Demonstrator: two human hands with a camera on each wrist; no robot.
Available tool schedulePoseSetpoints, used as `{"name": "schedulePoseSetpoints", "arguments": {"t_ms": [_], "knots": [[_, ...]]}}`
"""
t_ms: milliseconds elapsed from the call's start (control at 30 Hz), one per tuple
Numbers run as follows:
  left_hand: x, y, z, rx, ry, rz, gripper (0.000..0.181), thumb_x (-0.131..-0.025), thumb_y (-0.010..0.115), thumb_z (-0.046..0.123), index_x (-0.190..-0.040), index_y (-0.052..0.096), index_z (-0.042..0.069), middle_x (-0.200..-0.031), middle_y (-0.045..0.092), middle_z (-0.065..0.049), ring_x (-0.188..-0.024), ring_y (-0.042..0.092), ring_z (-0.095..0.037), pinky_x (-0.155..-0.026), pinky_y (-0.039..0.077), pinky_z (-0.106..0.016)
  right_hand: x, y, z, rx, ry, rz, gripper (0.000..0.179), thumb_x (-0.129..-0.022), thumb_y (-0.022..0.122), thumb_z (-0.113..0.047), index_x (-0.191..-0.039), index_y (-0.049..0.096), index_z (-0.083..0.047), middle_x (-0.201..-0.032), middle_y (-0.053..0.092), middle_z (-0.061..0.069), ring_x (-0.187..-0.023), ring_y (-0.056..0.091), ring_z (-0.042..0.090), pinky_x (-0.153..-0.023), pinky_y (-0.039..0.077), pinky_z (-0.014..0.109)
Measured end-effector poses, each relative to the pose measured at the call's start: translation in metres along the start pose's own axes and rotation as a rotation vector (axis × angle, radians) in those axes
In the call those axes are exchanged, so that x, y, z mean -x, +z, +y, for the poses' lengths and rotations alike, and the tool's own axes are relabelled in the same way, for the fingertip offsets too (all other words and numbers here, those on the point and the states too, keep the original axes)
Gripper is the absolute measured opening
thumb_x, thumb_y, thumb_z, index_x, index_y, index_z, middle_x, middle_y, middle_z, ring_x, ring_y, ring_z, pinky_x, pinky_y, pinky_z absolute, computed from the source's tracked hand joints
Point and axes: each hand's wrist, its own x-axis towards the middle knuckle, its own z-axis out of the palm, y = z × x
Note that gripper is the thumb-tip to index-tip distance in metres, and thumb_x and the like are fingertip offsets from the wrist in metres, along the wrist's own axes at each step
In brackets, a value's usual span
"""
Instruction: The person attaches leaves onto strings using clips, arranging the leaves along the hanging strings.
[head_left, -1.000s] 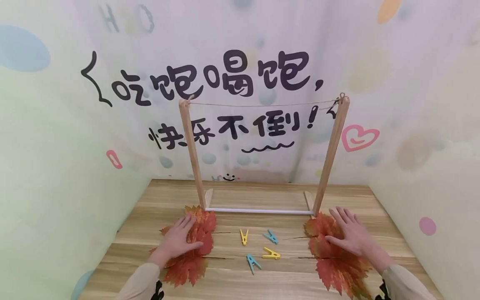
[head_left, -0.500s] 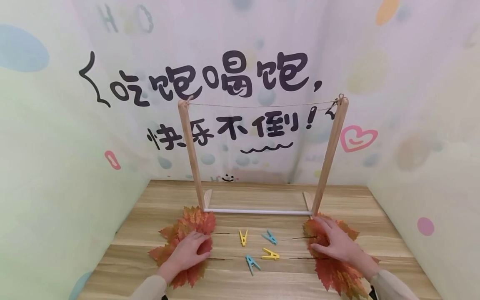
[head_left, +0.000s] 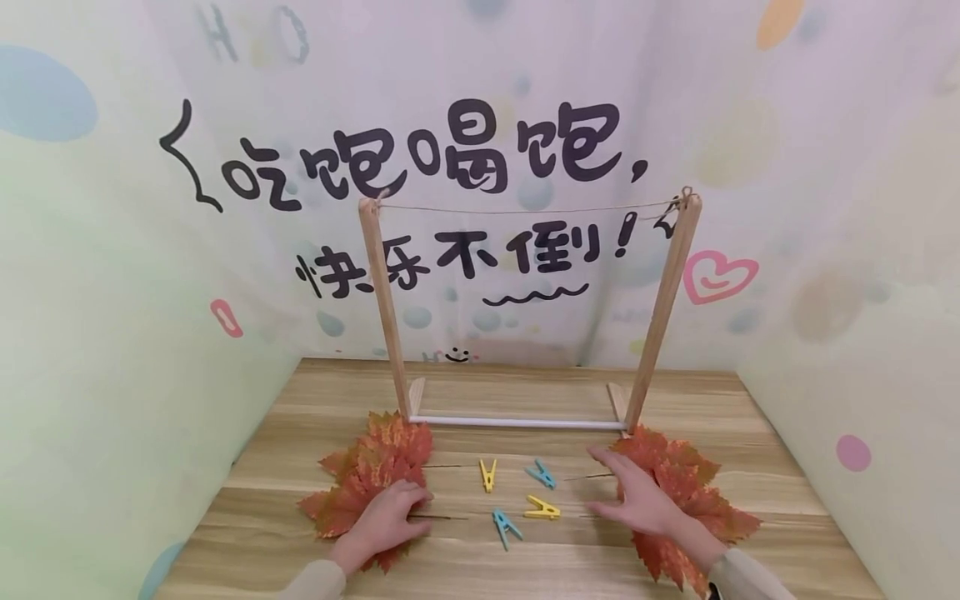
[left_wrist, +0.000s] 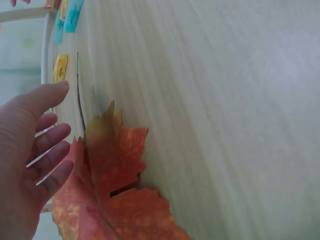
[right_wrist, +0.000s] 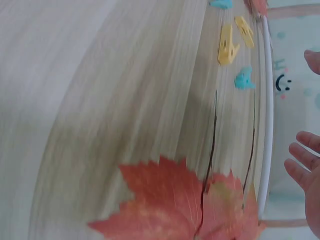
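My left hand (head_left: 386, 521) hovers over the inner edge of the left pile of red-orange maple leaves (head_left: 375, 458), its fingers loosely bent. The left wrist view shows nothing held, with a leaf stem (left_wrist: 80, 105) beyond the fingertips. On the other side, my right hand (head_left: 641, 500) reaches across the right leaf pile (head_left: 678, 467), thumb and fingers spread. Between the hands lie two yellow clothespins, one upper (head_left: 488, 477) and one lower (head_left: 543, 507), and two blue ones, one upper (head_left: 541, 474) and one lower (head_left: 506, 527). Thin leaf stems point inward from both piles.
Behind the clothespins stands a wooden frame with a left post (head_left: 386, 308) and a right post (head_left: 663, 308). Twine (head_left: 487, 212) is tied between their tops, and a white rod (head_left: 517, 422) joins their bases. Printed curtains (head_left: 480, 325) enclose the wooden table (head_left: 517, 575).
Both hands have moved inward from the leaf piles toward the clothespins, the left one also nearer the front. Leaves and clothespins lie as before.
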Motion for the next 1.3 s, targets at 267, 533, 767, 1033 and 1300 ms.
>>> {"name": "schedulePoseSetpoints", "arguments": {"t_ms": [267,533,767,1033,1300], "knots": [[-0.002,0.008,0.0,0.085,-0.03,-0.014,0.019,-0.072,0.075,0.016,-0.087,0.068,0.007,-0.079,0.061,0.003,-0.074,0.053,-0.01,-0.067,0.047,-0.026,-0.003,0.019,-0.009,-0.057,-0.064,0.01,0.069,-0.071,0.076,-0.031,-0.128,0.047,-0.004,-0.118,0.057,0.009,-0.104,0.055,0.024,-0.082,0.046,0.045],[-0.005,0.01,-0.002,0.1,-0.049,-0.027,0.014,-0.07,0.076,0.014,-0.081,0.069,0.01,-0.075,0.06,0.007,-0.07,0.051,-0.006,-0.063,0.046,-0.024,-0.012,0.034,-0.027,-0.087,-0.065,-0.028,0.066,-0.073,0.074,-0.032,-0.127,0.048,-0.005,-0.12,0.056,0.008,-0.102,0.055,0.023,-0.082,0.046,0.044],[-0.01,0.01,-0.002,0.137,-0.06,-0.071,0.01,-0.07,0.075,0.01,-0.078,0.069,0.01,-0.071,0.059,0.008,-0.068,0.05,-0.003,-0.062,0.045,-0.023,-0.015,0.041,-0.034,-0.128,-0.069,-0.056,0.063,-0.073,0.074,-0.027,-0.126,0.049,-0.003,-0.118,0.056,0.012,-0.105,0.054,0.025,-0.082,0.047,0.043],[-0.014,0.009,-0.003,0.151,-0.034,-0.092,0.009,-0.071,0.072,0.004,-0.078,0.069,0.01,-0.071,0.06,0.008,-0.066,0.051,0.0,-0.061,0.046,-0.021,-0.016,0.049,-0.032,-0.124,-0.111,-0.051,0.063,-0.073,0.074,-0.03,-0.125,0.05,-0.002,-0.118,0.057,0.011,-0.103,0.056,0.022,-0.082,0.048,0.041],[-0.015,0.009,-0.004,0.153,-0.015,-0.109,0.008,-0.073,0.07,0.003,-0.074,0.07,0.011,-0.069,0.059,0.009,-0.065,0.048,0.001,-0.059,0.044,-0.02,-0.014,0.049,-0.032,-0.137,-0.076,-0.088,0.064,-0.074,0.073,-0.033,-0.126,0.049,-0.003,-0.119,0.056,0.011,-0.103,0.055,0.023,-0.083,0.047,0.042]]}}
